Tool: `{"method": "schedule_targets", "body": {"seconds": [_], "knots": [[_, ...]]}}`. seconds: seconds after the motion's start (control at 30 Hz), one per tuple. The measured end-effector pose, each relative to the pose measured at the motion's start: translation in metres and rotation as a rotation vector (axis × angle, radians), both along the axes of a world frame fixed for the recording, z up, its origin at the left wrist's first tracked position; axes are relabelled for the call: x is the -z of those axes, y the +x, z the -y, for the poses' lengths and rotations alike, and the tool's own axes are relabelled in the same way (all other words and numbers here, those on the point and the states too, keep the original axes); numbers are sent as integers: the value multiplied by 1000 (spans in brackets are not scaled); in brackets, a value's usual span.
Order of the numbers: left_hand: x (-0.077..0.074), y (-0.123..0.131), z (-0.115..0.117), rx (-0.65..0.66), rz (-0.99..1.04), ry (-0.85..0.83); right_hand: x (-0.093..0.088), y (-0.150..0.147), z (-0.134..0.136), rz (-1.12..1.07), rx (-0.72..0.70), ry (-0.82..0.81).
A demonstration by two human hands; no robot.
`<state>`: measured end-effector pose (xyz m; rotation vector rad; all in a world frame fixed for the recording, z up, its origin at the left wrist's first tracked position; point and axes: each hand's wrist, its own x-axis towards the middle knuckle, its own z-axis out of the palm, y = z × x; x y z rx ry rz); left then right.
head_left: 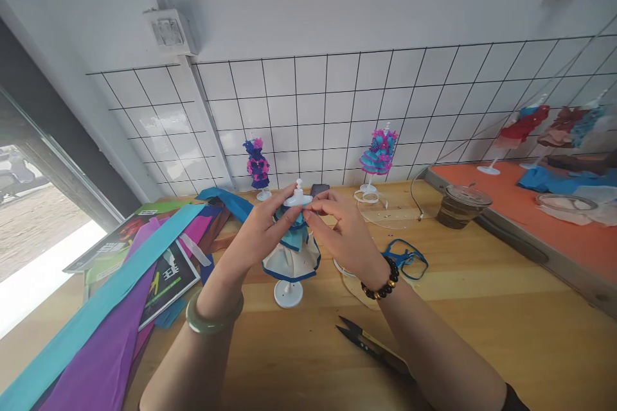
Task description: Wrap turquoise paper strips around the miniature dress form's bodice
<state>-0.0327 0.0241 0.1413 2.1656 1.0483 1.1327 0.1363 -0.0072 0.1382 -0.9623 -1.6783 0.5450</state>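
A small white dress-form stand [288,293] stands upright on the wooden table in front of me. It wears a tiny doll dress [292,258] with a blue bodice and a cream skirt edged in dark blue. My left hand [263,228] grips the bodice from the left, its thumb across the front and its fingers partly hidden behind. On the other side, my right hand [340,225] pinches the bodice's upper edge between thumb and forefinger, just below the white shoulders. The fingers cover much of the bodice.
Black thread snips [366,343] lie near my right forearm, by blue ribbon [407,258]. Crepe paper strips [110,298] cover magazines [168,279] at left. Behind stand two dressed forms [258,164]; at right are a brown cup [463,205] and an orange surface [511,196].
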Motion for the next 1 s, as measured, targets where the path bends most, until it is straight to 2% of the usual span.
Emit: {"method": "schedule_targets", "body": {"seconds": [0.27, 0.4, 1.0], "knots": [[4, -2, -5, 33, 95, -75, 3, 1, -3, 70, 31, 73], [3, -1, -5, 44, 152, -54, 3, 1, -2, 63, 27, 62], [3, 8, 0, -149, 109, 77, 9, 4, -12, -66, -4, 77]]}}
